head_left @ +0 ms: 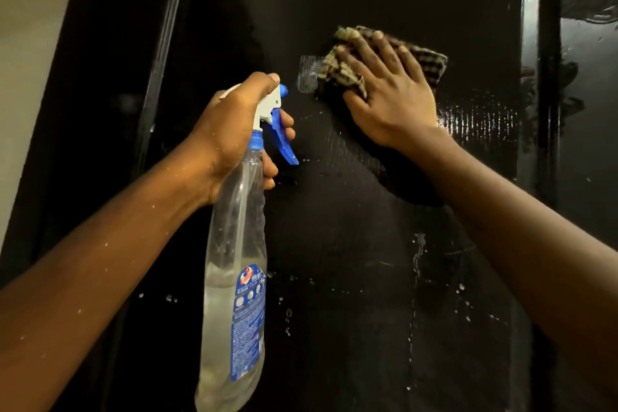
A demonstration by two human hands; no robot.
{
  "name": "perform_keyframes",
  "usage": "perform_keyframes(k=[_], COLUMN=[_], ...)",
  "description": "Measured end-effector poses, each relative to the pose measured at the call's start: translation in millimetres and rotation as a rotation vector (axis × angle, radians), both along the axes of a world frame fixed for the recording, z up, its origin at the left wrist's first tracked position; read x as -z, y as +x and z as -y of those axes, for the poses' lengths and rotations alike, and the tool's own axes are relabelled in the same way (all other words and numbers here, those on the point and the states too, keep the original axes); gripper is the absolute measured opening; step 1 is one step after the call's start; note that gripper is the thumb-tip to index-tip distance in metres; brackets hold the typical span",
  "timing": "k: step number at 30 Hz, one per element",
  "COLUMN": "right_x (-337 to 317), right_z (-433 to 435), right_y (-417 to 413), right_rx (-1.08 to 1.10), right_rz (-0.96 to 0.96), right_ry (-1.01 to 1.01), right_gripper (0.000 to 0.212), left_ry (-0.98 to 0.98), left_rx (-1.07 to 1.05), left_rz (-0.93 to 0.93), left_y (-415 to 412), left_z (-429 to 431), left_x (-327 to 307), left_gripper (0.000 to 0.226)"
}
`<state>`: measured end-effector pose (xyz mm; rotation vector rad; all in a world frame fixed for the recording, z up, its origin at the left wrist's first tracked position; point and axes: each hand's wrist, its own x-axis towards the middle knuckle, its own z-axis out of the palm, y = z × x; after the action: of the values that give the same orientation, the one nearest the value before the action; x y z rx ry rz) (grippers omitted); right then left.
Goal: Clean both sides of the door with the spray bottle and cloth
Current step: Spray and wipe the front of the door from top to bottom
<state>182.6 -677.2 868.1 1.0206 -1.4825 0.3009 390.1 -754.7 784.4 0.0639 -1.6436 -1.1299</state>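
- Right hand (391, 94) is laid flat with straight, spread fingers, and the cloth (431, 65) is pressed by it against the door (351, 278), on the far right part of the recessed panel.
- Left hand (230, 134) is wrapped round the neck of the spray bottle (234, 278), which is held upright to the left of the cloth and apart from it. A finger is laid across the blue trigger (284, 140), and the nozzle is pointed at the door.
- Much of the cloth is covered by the right hand; only its edges are seen around the fingers and palm.
- The bottle's base is cut off by the near edge of the view, and the print on its blue label (249, 321) cannot be read.
- The door is cut off at the right and near edges.
- The cloth is seen to be a woven check in dark and tan, rumpled.
- The bottle is made of clear plastic with a slim neck, and cloudy liquid is held in its lower part.
- The door is glossy black, with a raised moulding (531, 77) round the panel; droplets and runs of liquid (418, 254) are scattered over it.
- A pale wall (26, 43) is seen at the far left.
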Motion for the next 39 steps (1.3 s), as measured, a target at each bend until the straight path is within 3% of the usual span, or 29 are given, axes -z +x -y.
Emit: perform_keyframes(k=[6, 11, 13, 23, 25, 29, 32, 39], right_x=[28.3, -12.9, -22.6, 60.8, 60.3, 52.2, 61.4, 99.7], right_z=[-29.5, -28.0, -9.6, -20.5, -31.8, -8.9, 31.3, 69.5], right_y=[-16.4, -15.2, -2.6, -4.7, -13.9, -1.4, 24.0, 48.5], right_rx=[-0.049, -0.026, -0.002, 0.011, 0.020, 0.004, 0.021, -0.017], right_rz=[-0.123, 0.098, 0.128, -0.073, -0.018, 0.298, 0.362, 0.129], right_ry=[0.221, -0.071, -0.093, 0.210, 0.111, -0.330, -0.438, -0.129], right_gripper=[0.064, 0.062, 0.061, 0.064, 0.063, 0.067, 0.073, 0.071], left_ry=[-0.016, -0.035, -0.043, -0.068, -0.069, -0.050, -0.055, -0.030], left_rx=[0.035, 0.112, 0.126, 0.150, 0.149, 0.147, 0.132, 0.132], left_rz=[-0.002, 0.016, 0.022, 0.016, 0.019, 0.023, 0.014, 0.016], left_y=[10.8, 22.6, 24.2, 27.3, 30.1, 37.1, 41.4, 44.4], left_z=[6.0, 15.8, 20.9, 40.6, 44.5, 50.8, 53.6, 52.7], left_x=[0.7, -8.3, -11.5, -2.8, 0.0, 2.8, 2.8, 7.5], left_gripper=[0.056, 0.051, 0.050, 0.051, 0.051, 0.051, 0.052, 0.052])
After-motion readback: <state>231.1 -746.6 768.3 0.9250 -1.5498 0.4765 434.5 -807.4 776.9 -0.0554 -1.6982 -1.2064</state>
